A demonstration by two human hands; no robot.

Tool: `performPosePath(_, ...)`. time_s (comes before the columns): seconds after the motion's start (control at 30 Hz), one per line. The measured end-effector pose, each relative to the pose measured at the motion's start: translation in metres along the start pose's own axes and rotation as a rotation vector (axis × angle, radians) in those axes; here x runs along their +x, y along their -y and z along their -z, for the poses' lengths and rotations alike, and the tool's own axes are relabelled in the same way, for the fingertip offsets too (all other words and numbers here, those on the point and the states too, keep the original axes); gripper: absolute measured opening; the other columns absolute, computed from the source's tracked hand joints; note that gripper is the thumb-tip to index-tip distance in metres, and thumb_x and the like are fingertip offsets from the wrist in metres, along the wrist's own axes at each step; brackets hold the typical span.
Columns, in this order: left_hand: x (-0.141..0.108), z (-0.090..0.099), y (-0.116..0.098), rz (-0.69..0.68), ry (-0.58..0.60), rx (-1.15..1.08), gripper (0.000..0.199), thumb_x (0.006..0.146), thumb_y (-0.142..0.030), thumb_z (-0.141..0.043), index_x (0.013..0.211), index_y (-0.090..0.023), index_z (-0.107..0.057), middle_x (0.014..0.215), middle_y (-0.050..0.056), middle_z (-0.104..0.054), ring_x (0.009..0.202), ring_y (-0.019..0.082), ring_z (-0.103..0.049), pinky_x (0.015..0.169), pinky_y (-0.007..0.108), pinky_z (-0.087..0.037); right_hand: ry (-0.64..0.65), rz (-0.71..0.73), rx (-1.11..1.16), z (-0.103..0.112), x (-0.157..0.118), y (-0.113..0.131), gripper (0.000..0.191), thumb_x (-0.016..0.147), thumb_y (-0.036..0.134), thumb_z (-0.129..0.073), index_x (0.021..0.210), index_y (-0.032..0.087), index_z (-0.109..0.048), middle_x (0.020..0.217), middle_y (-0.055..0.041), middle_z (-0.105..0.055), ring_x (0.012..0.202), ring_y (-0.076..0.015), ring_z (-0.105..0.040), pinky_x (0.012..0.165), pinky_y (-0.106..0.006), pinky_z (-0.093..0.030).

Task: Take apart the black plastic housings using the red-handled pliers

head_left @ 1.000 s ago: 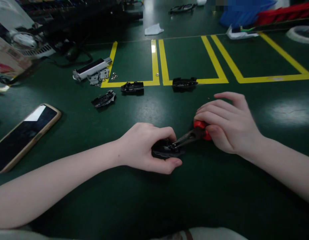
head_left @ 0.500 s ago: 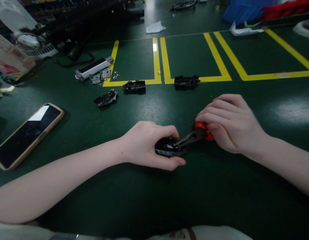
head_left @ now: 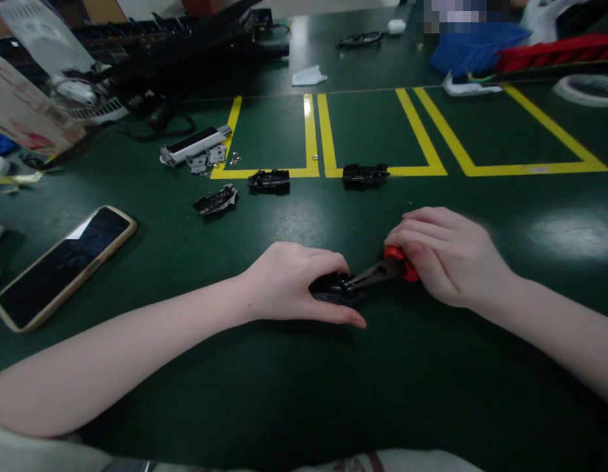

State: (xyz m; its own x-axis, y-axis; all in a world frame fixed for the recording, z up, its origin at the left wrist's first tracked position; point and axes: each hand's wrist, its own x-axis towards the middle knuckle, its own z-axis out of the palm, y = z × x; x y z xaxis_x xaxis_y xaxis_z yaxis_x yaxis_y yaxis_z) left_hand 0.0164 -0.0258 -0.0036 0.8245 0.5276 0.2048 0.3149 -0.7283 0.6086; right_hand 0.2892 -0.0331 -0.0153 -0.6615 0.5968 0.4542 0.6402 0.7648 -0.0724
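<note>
Near the middle of the green table (head_left: 284,400), my left hand (head_left: 294,282) is closed around a small black plastic part (head_left: 329,290), thumb on its near side and fingers on its far side. My right hand (head_left: 446,255) grips the red handles of long-nose pliers (head_left: 382,270) from above. The pliers point left, and their tips meet the black part near its right end. What exactly the jaws pinch is too small to make out. The hand covers most of the handles.
Three similar black parts lie beyond my hands, one at the right yellow tape (head_left: 365,174). Metal brackets (head_left: 205,159), small rings (head_left: 235,158) and a white-and-black bar (head_left: 195,145) sit at the back left. A phone (head_left: 67,265) lies left; a blue bin (head_left: 473,49) stands far right.
The view has tilted up slightly, so the table's things appear lower. Both hands keep their holds, and the plier tips stay at the black part.
</note>
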Motion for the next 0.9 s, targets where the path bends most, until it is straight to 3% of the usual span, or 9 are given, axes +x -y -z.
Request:
performPosePath(0.27, 0.0012, 0.0006, -0.0007, 0.067, 0.049, 0.013, 0.051, 0.082, -0.066, -0.069, 0.089, -0.015, -0.07, 0.072, -0.002, -0.068, 0.06, 0.01, -0.059, 0.055, 0.022, -0.036, 0.025, -0.021, -0.047, 0.0006, 0.0017, 0.0028, 0.035, 0.102, 0.028, -0.035, 0.086, 0.022, -0.065, 0.083, -0.0056, -0.07, 0.081, -0.0213, -0.062, 0.07, -0.039, -0.048)
performPosePath(0.57, 0.0029, 0.0021, -0.0056, 0.253, 0.034, 0.043, 0.056, 0.085, -0.071, -0.061, 0.092, -0.016, -0.07, 0.075, 0.001, -0.071, 0.062, 0.013, -0.062, 0.056, 0.022, -0.039, 0.058, -0.05, -0.059, 0.0009, -0.001, -0.002, 0.028, 0.099, 0.025, -0.041, 0.089, 0.02, -0.067, 0.085, -0.007, -0.07, 0.081, -0.0227, -0.06, 0.067, -0.038, -0.047)
performPosePath(0.9, 0.0035, 0.001, 0.0006, 0.085, 0.048, 0.053, 0.055, 0.082, -0.07, -0.066, 0.094, -0.016, -0.068, 0.075, -0.002, -0.069, 0.061, 0.011, -0.059, 0.057, 0.022, -0.037, 0.07, -0.021, 0.011, 0.0035, 0.005, 0.003, 0.03, 0.1, 0.022, -0.035, 0.085, 0.018, -0.061, 0.079, -0.0065, -0.065, 0.077, -0.0186, -0.057, 0.064, -0.033, -0.043)
